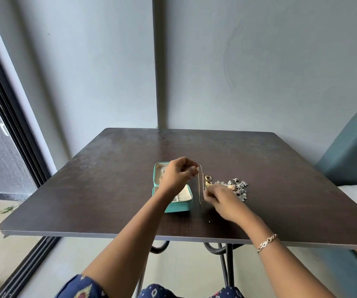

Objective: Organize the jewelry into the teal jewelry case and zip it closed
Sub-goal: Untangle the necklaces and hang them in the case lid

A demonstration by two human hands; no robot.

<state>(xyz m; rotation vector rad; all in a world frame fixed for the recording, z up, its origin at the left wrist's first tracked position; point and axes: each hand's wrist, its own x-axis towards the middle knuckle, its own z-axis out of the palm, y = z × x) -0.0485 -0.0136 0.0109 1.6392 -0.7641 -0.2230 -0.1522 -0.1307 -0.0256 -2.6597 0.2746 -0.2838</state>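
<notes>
The teal jewelry case (178,206) lies open on the dark table (108,179), its cream lining showing; my left forearm hides much of it. My left hand (178,174) hovers over the case and pinches the top of a thin gold chain (199,186), which hangs down to the right of the case. My right hand (221,197) is lower and to the right, its curled fingers pinching the chain's other strand near the tabletop. Gold rings (208,178) and a pile of silver jewelry (237,187) lie just beyond my right hand.
The table stands against a grey wall (216,72). A teal upholstered seat (354,151) is at the right, beside the table's edge. A dark sliding door frame (11,125) runs along the left. Wide bare tabletop surrounds the case.
</notes>
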